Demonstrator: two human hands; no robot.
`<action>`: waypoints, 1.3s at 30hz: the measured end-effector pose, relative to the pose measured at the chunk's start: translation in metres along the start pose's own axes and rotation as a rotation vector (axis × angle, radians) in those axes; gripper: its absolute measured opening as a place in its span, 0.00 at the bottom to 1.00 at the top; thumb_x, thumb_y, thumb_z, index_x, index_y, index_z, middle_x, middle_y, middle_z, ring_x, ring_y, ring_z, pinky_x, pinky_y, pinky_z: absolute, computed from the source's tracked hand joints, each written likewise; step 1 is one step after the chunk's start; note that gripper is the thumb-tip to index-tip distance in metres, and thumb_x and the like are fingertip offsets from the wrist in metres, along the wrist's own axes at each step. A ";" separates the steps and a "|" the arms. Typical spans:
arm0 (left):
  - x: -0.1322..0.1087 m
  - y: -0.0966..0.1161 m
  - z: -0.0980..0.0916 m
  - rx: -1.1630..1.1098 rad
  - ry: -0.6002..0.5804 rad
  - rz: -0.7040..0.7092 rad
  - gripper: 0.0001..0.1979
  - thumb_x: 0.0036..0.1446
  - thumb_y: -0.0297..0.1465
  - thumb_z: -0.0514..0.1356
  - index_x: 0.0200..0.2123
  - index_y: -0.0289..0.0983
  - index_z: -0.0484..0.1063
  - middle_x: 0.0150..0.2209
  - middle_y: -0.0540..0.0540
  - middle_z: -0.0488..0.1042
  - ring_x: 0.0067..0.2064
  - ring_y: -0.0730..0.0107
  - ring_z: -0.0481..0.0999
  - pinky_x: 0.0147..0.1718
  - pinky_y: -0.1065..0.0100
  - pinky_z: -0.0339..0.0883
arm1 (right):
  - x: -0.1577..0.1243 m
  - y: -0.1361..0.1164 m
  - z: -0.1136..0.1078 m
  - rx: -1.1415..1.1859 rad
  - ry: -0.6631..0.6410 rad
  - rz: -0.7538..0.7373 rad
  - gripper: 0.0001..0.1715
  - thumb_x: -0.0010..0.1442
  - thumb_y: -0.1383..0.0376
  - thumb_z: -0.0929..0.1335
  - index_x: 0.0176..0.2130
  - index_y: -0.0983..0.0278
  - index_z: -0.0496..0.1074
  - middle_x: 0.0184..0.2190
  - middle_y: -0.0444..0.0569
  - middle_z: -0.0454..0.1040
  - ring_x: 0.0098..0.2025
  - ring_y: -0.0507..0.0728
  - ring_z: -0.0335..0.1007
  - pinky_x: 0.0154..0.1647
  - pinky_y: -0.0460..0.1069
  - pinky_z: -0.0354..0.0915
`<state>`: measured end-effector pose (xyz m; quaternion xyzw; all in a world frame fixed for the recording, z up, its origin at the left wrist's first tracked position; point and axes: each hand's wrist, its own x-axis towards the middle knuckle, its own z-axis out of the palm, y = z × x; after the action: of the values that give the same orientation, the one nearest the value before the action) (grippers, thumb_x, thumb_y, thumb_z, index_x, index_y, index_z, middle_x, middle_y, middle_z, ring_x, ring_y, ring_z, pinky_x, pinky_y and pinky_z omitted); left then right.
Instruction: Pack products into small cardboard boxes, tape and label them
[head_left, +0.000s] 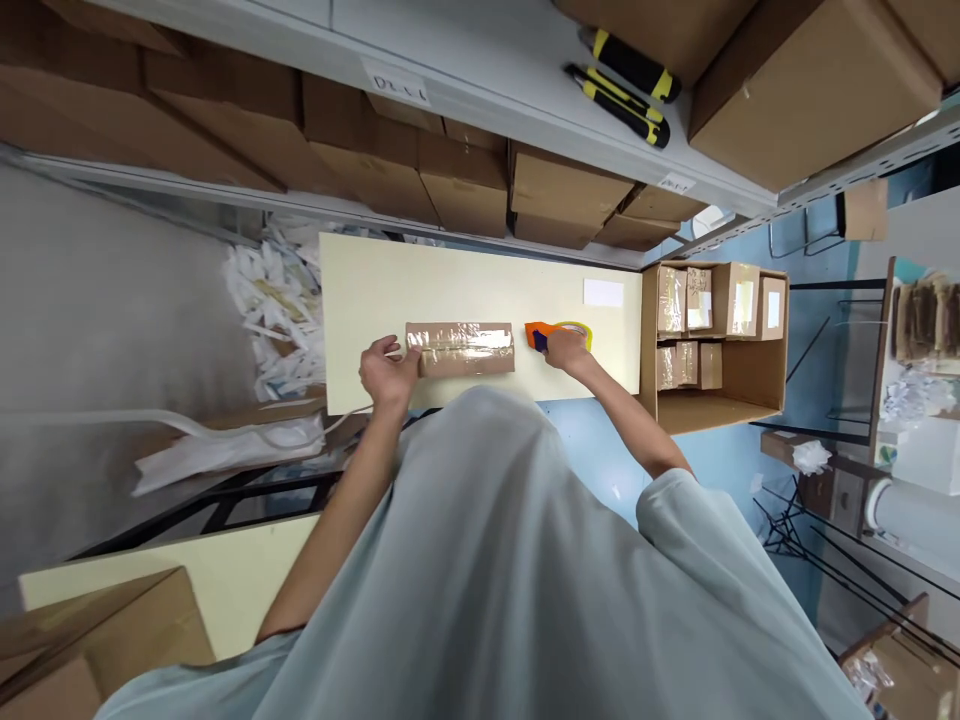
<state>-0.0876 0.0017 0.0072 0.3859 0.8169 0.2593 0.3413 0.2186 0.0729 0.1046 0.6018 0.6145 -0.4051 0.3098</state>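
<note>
A long, narrow cardboard box (pixel 466 362) lies flat on the pale yellow table (pixel 480 272), with shiny clear tape along its top. My left hand (pixel 390 376) is at the box's left end, thumb on its edge and fingers loosely curled; how firmly it holds the box is hard to tell. Right of the box, my right hand (pixel 567 350) is wrapped round an orange tape dispenser (pixel 536 331) with a yellow-edged roll. The dispenser is a small distance from the box's right end. A white label (pixel 603 292) lies flat behind the dispenser.
An open carton (pixel 720 410) with several small taped boxes stands at the table's right end. Overhead, a metal shelf (pixel 480 60) carries utility knives (pixel 626 85) and cartons. More cartons (pixel 465 190) line the shelf below. Paper scraps (pixel 262 310) are heaped at the left.
</note>
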 end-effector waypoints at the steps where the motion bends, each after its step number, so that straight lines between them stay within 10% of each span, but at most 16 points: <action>1: -0.003 0.010 0.001 0.004 0.036 0.042 0.18 0.61 0.31 0.68 0.54 0.35 0.81 0.52 0.34 0.82 0.52 0.46 0.83 0.65 0.40 0.77 | -0.005 -0.001 -0.005 -0.033 0.054 0.037 0.28 0.78 0.60 0.68 0.70 0.70 0.75 0.68 0.75 0.80 0.71 0.81 0.77 0.70 0.66 0.72; 8: -0.022 0.159 0.008 -0.154 -0.031 0.665 0.09 0.72 0.34 0.63 0.45 0.45 0.86 0.57 0.41 0.85 0.62 0.47 0.82 0.70 0.45 0.75 | -0.055 -0.028 -0.101 -0.011 0.477 0.005 0.33 0.82 0.50 0.66 0.71 0.72 0.69 0.66 0.71 0.82 0.70 0.74 0.79 0.67 0.58 0.74; 13: 0.010 0.269 -0.012 -0.285 0.060 0.870 0.13 0.74 0.33 0.61 0.49 0.44 0.88 0.60 0.42 0.87 0.62 0.52 0.86 0.69 0.51 0.78 | -0.086 -0.066 -0.191 -0.036 0.683 -0.171 0.30 0.81 0.53 0.65 0.70 0.70 0.66 0.67 0.69 0.81 0.68 0.73 0.80 0.63 0.57 0.75; 21: 0.065 0.345 -0.049 -0.265 0.082 0.846 0.23 0.72 0.25 0.56 0.59 0.40 0.88 0.69 0.41 0.84 0.68 0.50 0.86 0.73 0.51 0.77 | -0.076 -0.136 -0.300 -0.306 0.810 -0.218 0.27 0.81 0.62 0.65 0.72 0.69 0.67 0.68 0.66 0.82 0.72 0.68 0.78 0.73 0.55 0.70; 26: 0.060 0.315 -0.045 -0.320 0.090 0.845 0.23 0.72 0.27 0.56 0.60 0.42 0.88 0.67 0.42 0.85 0.69 0.52 0.85 0.75 0.52 0.76 | -0.051 -0.159 -0.314 -0.348 0.761 -0.150 0.23 0.79 0.63 0.68 0.68 0.67 0.72 0.67 0.64 0.84 0.69 0.65 0.82 0.68 0.51 0.72; 32: 0.055 0.188 -0.033 -0.308 0.077 0.580 0.21 0.70 0.30 0.58 0.60 0.40 0.86 0.66 0.38 0.86 0.68 0.47 0.85 0.74 0.49 0.76 | -0.032 -0.147 -0.284 -0.363 0.986 -0.193 0.40 0.81 0.63 0.60 0.82 0.79 0.54 0.83 0.77 0.60 0.85 0.73 0.57 0.87 0.66 0.54; 35: 0.039 0.101 -0.026 -0.268 0.073 0.345 0.24 0.69 0.32 0.61 0.64 0.36 0.83 0.68 0.32 0.83 0.70 0.41 0.83 0.75 0.44 0.73 | -0.018 -0.124 -0.212 -0.268 1.135 -0.214 0.44 0.81 0.61 0.57 0.86 0.78 0.49 0.86 0.76 0.52 0.89 0.73 0.47 0.88 0.69 0.51; 39: 0.004 0.005 -0.017 -0.232 0.048 0.039 0.28 0.68 0.32 0.63 0.69 0.36 0.77 0.68 0.30 0.81 0.69 0.44 0.83 0.73 0.45 0.75 | -0.009 -0.088 -0.055 -0.129 0.899 -0.166 0.43 0.83 0.58 0.52 0.86 0.77 0.49 0.87 0.72 0.49 0.91 0.68 0.43 0.89 0.66 0.51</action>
<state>-0.1000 0.0048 0.0195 0.3531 0.7817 0.3678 0.3592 0.1383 0.1213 0.1497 0.6460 0.7580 -0.0885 0.0160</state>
